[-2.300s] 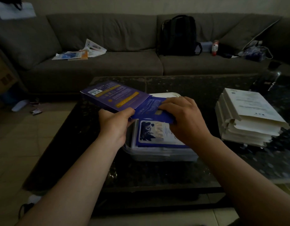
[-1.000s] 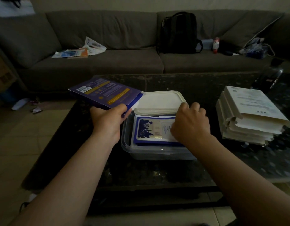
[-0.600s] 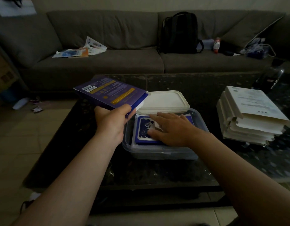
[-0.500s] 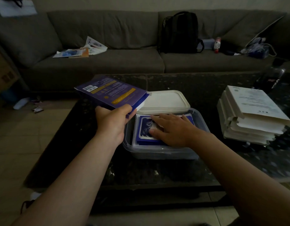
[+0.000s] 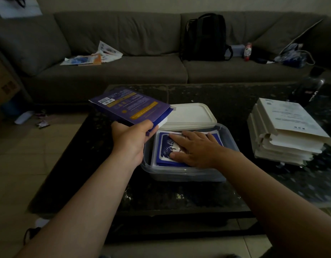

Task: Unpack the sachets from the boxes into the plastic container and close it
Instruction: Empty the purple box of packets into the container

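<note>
A clear plastic container [image 5: 181, 174] stands on the dark table, holding blue and white sachets [image 5: 163, 148]. My right hand [image 5: 194, 148] lies flat on the top sachet inside it, fingers straight. My left hand [image 5: 132, 136] grips a purple box [image 5: 129, 106] by its near open end, held tilted above the table just left of the container. The white lid [image 5: 190, 115] lies behind the container, its near edge over the container's far rim.
A stack of white flattened boxes [image 5: 285, 131] sits on the table at the right. The grey sofa [image 5: 123, 71] behind carries papers [image 5: 94, 56], a black backpack [image 5: 205, 38] and a bottle [image 5: 247, 52]. Tiled floor lies to the left.
My right hand drew sachets out of the purple box, lowered them into the container, then flattened onto them. My left hand kept hold of the box throughout.
</note>
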`<state>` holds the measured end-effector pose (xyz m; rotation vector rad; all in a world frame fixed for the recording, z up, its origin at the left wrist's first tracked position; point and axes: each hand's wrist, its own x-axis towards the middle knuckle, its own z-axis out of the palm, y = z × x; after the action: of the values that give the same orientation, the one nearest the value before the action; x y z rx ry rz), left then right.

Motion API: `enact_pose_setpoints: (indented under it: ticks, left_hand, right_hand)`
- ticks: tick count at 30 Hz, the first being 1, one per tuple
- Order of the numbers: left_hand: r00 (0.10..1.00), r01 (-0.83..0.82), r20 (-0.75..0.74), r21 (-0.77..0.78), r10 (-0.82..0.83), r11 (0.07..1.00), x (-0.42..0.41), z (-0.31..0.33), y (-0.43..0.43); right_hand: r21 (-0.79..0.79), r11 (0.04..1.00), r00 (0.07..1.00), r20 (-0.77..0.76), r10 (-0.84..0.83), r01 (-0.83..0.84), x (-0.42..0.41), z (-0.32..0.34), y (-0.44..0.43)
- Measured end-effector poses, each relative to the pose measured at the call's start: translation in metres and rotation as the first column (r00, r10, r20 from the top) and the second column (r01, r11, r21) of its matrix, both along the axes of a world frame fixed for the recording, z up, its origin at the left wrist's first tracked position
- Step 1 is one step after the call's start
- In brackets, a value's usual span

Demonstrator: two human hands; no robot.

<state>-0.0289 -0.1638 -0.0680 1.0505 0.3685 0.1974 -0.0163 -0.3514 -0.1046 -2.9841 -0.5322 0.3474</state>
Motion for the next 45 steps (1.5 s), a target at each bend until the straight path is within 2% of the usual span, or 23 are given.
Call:
enact_pose_setpoints:
  ticks: [7, 12, 16, 20, 27, 30, 32, 33, 34, 36, 37, 38, 41, 43, 45]
  left_hand:
    - [1.000, 0.000, 0.005, -0.011, 0.000, 1.000, 0.001, 0.002, 0.003]
    - [1.000, 0.001, 0.011, -0.002, -0.001, 1.000, 0.001, 0.003, 0.004]
    - [0.999, 0.019, 0.027, 0.009, -0.019, 1.000, 0.001, 0.002, 0.005]
    - [0.999, 0.040, 0.031, 0.004, -0.040, 0.999, -0.002, 0.002, 0.004]
    - [0.997, 0.072, 0.032, -0.003, -0.072, 0.997, -0.007, 0.003, 0.001]
    - [0.997, 0.070, 0.029, -0.028, -0.069, 0.997, -0.007, 0.005, 0.001]
    - [0.997, 0.071, 0.024, -0.045, -0.070, 0.996, -0.006, 0.006, 0.001]
    - [0.997, 0.072, 0.023, -0.048, -0.071, 0.996, -0.006, 0.006, 0.001]
    - [0.997, 0.077, 0.027, -0.044, -0.075, 0.996, -0.006, 0.005, 0.000]
    - [0.995, 0.094, 0.040, -0.019, -0.093, 0.995, -0.006, 0.004, -0.002]
    - [0.994, 0.098, 0.046, -0.004, -0.098, 0.995, -0.006, 0.002, -0.004]
    - [0.993, 0.101, 0.052, 0.009, -0.101, 0.995, -0.005, 0.001, -0.006]
    - [0.992, 0.114, 0.048, 0.055, -0.116, 0.992, -0.005, -0.003, -0.013]
    - [0.993, 0.108, 0.040, 0.087, -0.112, 0.990, -0.003, -0.007, -0.015]
    - [0.996, 0.087, 0.019, 0.128, -0.090, 0.988, -0.001, -0.011, -0.014]
  right_hand:
    - [0.117, 0.993, 0.997, 0.082, -0.004, -0.005, 0.005, 0.017, -0.002]
    - [0.194, 0.974, 0.993, -0.001, 0.118, -0.116, 0.005, 0.019, -0.003]
    - [0.092, 0.976, 0.980, 0.047, 0.196, -0.199, 0.009, 0.013, 0.000]
    - [0.000, 0.983, 0.982, 0.049, 0.185, -0.185, 0.009, 0.006, -0.001]
    - [-0.037, 0.984, 0.979, 0.096, 0.180, -0.177, 0.007, 0.001, 0.000]
    - [0.041, 0.990, 0.988, 0.083, 0.132, -0.136, 0.002, 0.010, 0.002]
    - [0.232, 0.972, 0.991, 0.135, 0.002, -0.033, -0.004, 0.022, 0.006]
    - [0.383, 0.923, 0.980, 0.174, -0.100, 0.027, -0.007, 0.028, 0.010]
    - [0.546, 0.834, 0.957, 0.190, -0.218, 0.081, -0.009, 0.035, 0.015]
    - [0.797, 0.566, 0.912, 0.050, -0.407, 0.209, -0.012, 0.048, 0.027]
    - [0.846, 0.446, 0.893, -0.074, -0.443, 0.292, -0.012, 0.054, 0.033]
    - [0.849, 0.368, 0.872, -0.193, -0.450, 0.378, -0.012, 0.057, 0.037]
    - [0.786, 0.262, 0.803, -0.438, -0.404, 0.560, -0.011, 0.058, 0.044]
    - [0.764, 0.175, 0.762, -0.534, -0.367, 0.621, -0.012, 0.059, 0.045]
    - [0.764, 0.123, 0.749, -0.565, -0.347, 0.633, -0.013, 0.060, 0.045]
